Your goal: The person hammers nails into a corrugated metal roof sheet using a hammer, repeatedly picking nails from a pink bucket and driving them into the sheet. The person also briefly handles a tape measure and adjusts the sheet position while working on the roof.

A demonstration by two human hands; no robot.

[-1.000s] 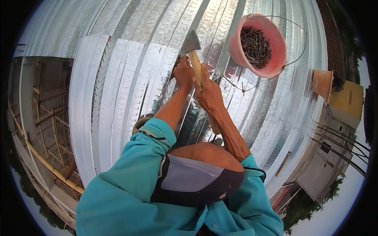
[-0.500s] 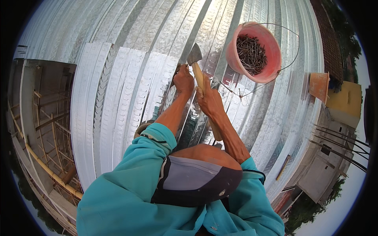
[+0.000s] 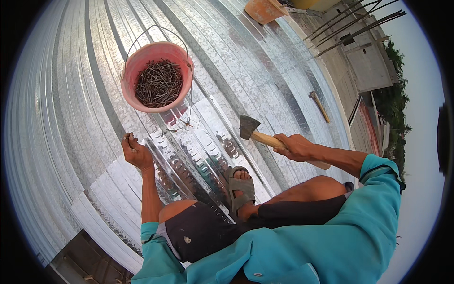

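My right hand (image 3: 299, 147) is closed around the wooden handle of a hatchet (image 3: 267, 138). Its dark metal head points left, above the ribbed metal sheets (image 3: 265, 80). Well apart on the left, my left hand (image 3: 138, 154) is raised with its fingers pinched together. Something small and dark shows at the fingertips, too small to make out. Just beyond that hand stands a pink bucket (image 3: 126, 90) with a wire handle, holding a heap of nails (image 3: 158, 84).
An orange bucket (image 3: 266, 11) stands at the far right. Near the right roof edge lies another wooden-handled tool (image 3: 320, 107). My sandalled foot (image 3: 241, 191) rests on the sheets between my knees. Past the edge are a concrete wall and thin rods (image 3: 359, 31).
My hands have come apart: the left to the left, the right to the right with the hatchet. The view has turned, so the nail bucket now appears left of centre.
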